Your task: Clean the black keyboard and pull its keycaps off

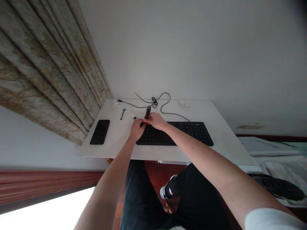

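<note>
A black keyboard [194, 132] lies along the front of the white table. My right hand [155, 120] is closed on a dark, stick-like tool [148, 112], which stands nearly upright over the keyboard's upper left corner. What its lower end touches is hidden by my fingers. At that same corner my left hand [137, 128] grips the keyboard's left end with bent fingers, close beside my right fingertips. A small black piece [135, 118], perhaps a keycap, sits on the table just beyond my left hand. Further left lies a blue double-ended plastic tool [122, 114].
A dark phone [100, 132] lies at the table's left side. The keyboard's black cable [165, 94] loops along the back, tied in a bundle, with its plug [119, 100] at the back left. A wall rises behind the table [225, 137]; a patterned curtain [48, 57] hangs at the left.
</note>
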Demonstrator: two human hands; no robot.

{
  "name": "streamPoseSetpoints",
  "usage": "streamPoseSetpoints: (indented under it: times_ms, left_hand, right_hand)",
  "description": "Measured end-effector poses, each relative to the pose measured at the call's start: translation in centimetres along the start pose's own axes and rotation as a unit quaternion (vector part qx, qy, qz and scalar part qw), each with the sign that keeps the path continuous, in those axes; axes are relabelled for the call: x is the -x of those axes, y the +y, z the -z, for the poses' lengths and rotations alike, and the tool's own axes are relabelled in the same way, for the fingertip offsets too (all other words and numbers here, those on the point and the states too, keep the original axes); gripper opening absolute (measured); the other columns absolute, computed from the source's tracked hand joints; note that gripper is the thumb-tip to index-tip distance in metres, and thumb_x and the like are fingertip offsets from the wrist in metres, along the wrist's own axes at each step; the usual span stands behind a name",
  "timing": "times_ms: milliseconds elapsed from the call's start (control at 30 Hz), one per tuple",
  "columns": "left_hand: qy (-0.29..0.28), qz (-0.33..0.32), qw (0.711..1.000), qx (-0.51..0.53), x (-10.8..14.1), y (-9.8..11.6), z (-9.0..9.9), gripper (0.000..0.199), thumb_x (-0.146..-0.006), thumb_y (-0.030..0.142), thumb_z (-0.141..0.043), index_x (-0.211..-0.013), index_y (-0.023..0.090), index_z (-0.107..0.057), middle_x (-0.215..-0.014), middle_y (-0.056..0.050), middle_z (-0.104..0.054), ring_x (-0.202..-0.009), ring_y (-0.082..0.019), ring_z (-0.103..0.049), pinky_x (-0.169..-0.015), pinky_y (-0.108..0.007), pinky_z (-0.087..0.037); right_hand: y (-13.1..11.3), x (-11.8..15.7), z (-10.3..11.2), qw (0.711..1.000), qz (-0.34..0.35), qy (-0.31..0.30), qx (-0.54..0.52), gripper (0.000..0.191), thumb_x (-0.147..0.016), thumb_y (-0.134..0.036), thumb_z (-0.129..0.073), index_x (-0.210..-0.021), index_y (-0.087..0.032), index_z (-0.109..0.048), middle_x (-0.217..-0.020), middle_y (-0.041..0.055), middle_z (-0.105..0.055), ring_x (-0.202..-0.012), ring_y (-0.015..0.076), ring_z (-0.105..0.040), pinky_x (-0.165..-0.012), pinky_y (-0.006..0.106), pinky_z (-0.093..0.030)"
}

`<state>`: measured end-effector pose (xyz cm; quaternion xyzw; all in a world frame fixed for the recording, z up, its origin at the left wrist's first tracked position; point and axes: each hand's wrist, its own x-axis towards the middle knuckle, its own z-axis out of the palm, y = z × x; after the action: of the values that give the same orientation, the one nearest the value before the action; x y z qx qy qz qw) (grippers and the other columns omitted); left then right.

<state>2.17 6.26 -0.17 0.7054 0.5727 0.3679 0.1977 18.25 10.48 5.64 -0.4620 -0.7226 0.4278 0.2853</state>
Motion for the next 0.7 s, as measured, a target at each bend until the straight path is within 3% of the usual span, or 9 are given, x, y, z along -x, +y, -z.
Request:
streamPoseSetpoints:
  times_ms: [133, 200, 400, 533, 700]
  left_hand:
    - [0.005, 0.002, 1.0, 0.001, 0.0, 0.1, 0.1, 0.013, -0.085, 0.013, -0.06, -0.091, 0.021, -0.069, -0.102, -0.006, -0.069, -0.105, -0.024, -0.061, -0.102, -0.043, -0.048]
    - [0.006, 0.004, 1.0, 0.002, 0.0, 0.2, 0.1, 0.013, -0.085, 0.013, -0.061, -0.09, 0.021, -0.068, -0.101, -0.006, -0.068, -0.105, -0.024, -0.061, -0.102, -0.043, -0.048]
    - [0.004, 0.004, 1.0, 0.002, 0.0, 0.2, 0.0, 0.014, -0.084, 0.011, -0.061, -0.09, 0.021, -0.068, -0.103, -0.007, -0.067, -0.108, -0.024, -0.06, -0.104, -0.044, -0.047]
    - [0.002, 0.009, 1.0, 0.001, 0.0, 0.2, 0.0, 0.014, -0.085, 0.012, -0.06, -0.091, 0.021, -0.068, -0.104, -0.007, -0.067, -0.107, -0.025, -0.06, -0.103, -0.044, -0.047]
    - [0.002, 0.008, 1.0, 0.001, 0.0, 0.3, 0.1, 0.013, -0.085, 0.013, -0.061, -0.091, 0.021, -0.068, -0.103, -0.008, -0.068, -0.108, -0.025, -0.061, -0.103, -0.045, -0.047]
  right_hand:
    - [0.8, 0.0, -0.1, 0.98, -0.077, 0.009, -0.185, 0.016, -0.077, -0.021, -0.081, -0.086, -0.016, -0.069, -0.071, 0.0036, -0.072, -0.068, 0.0181, -0.07, -0.073, 0.034, -0.061]
    - [1.1, 0.0, -0.4, 0.97, -0.093, 0.027, -0.221, 0.019, -0.076, -0.022, -0.083, -0.086, -0.016, -0.068, -0.07, 0.0036, -0.071, -0.067, 0.0182, -0.07, -0.073, 0.035, -0.062]
    - [1.0, 0.5, -1.7, 0.988, -0.068, 0.086, -0.105, 0.009, -0.081, -0.023, -0.076, -0.086, -0.018, -0.069, -0.077, 0.0058, -0.074, -0.079, 0.0229, -0.074, -0.078, 0.038, -0.061]
    - [0.9, 0.9, -1.8, 0.992, -0.043, 0.087, -0.081, 0.007, -0.083, -0.02, -0.072, -0.089, -0.018, -0.069, -0.079, 0.0062, -0.074, -0.076, 0.0217, -0.074, -0.075, 0.036, -0.062]
    - [0.5, -0.1, -1.7, 0.988, -0.088, 0.107, -0.073, 0.007, -0.079, -0.016, -0.075, -0.085, -0.016, -0.07, -0.073, 0.0045, -0.071, -0.072, 0.0196, -0.072, -0.07, 0.032, -0.062]
